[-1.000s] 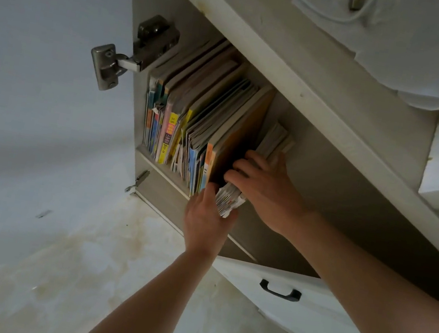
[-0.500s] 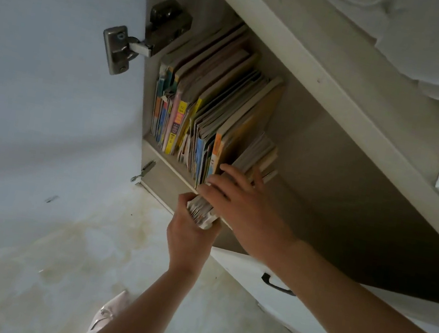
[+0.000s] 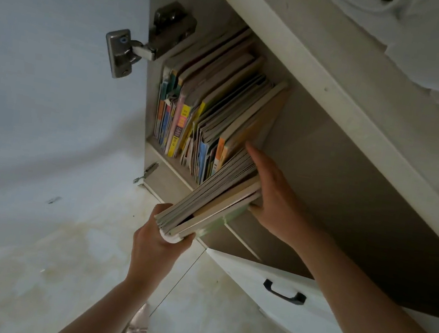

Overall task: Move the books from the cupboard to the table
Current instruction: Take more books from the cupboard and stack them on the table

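A stack of thin books (image 3: 212, 195) sticks halfway out of the open cupboard (image 3: 313, 164), tilted down toward me. My left hand (image 3: 157, 245) grips its near lower end from below. My right hand (image 3: 274, 195) holds the stack's far right side, fingers along its edge and thumb under it. A row of several upright colourful books (image 3: 201, 111) still stands at the left of the cupboard shelf. The table is not in view.
The cupboard door (image 3: 41, 66) stands open at the left with a metal hinge (image 3: 143, 39). A white drawer with a black handle (image 3: 283, 291) sits below right. White cloth (image 3: 432, 50) lies on top. Stained pale floor (image 3: 38, 267) spreads below; a shoe (image 3: 135, 328) shows.
Both hands have drawn the stack of books outward and down from the shelf; it now juts well past the cupboard's front edge.
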